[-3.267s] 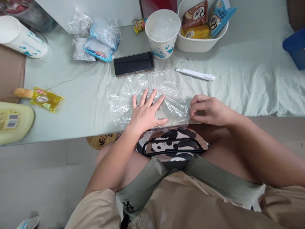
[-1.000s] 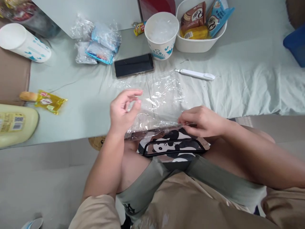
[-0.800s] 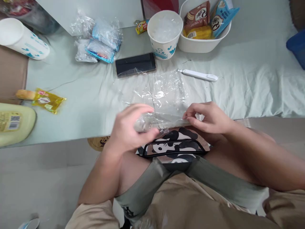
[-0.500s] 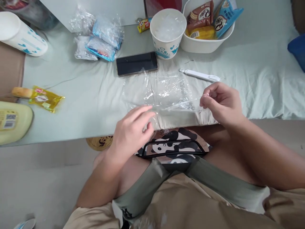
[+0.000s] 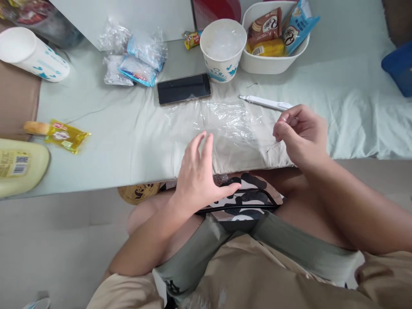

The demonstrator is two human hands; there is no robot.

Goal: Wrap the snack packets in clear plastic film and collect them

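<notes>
My left hand is open, thumb held well apart from the fingers, over the near edge of the table; nothing is in it. My right hand is closed in a pinch, thumb against forefinger, at the right end of a crumpled clear plastic bag. What the pinch holds is too small or see-through to make out. The bag lies on the pale cloth between and beyond my hands. Just past my right hand lies a white slim knife-like tool, its handle end close to the fingers.
Behind the bag lie a black phone and several blue-and-clear wrapped packets. A paper cup with clear plastic inside stands beside a white tub of snacks. At left are a lying cup, a yellow wrapper and a yellow bottle.
My left hand has swung right and turned, its thumb and fingers spreading away from the plastic. My right hand stays pinched in nearly the same place, and the plastic near it lies lower and flatter.
</notes>
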